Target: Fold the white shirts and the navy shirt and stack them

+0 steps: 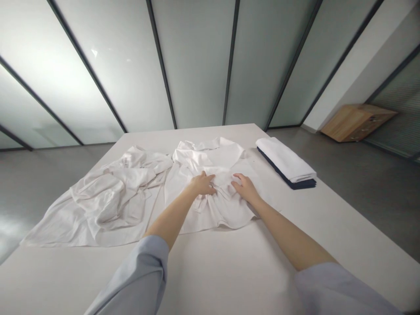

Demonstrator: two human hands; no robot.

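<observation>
Two hands are over the rumpled white garment (226, 215), which lies directly under the fingers; take 12 o'clock as away from the person. The left hand (203, 184) has its fingers spread and partly bent toward 3 o'clock; the right hand (246, 190) is loosely open, its fingers curved toward 10. Whether either pinches fabric, I cannot tell. The garment seems to run from 12 to 6, its wavy hem at 6, both hands about equally near its middle. At 9, nearer the left hand, the crumpled white cloth (110, 197) spreads to the tabletop's left edge. At 2, nearer the right hand, the folded white cloth (288, 161) rests on dark folded cloth (303, 185), slanting from 10 to 4. The tabletop (229, 267) stretches widely from 4 to 6.
</observation>
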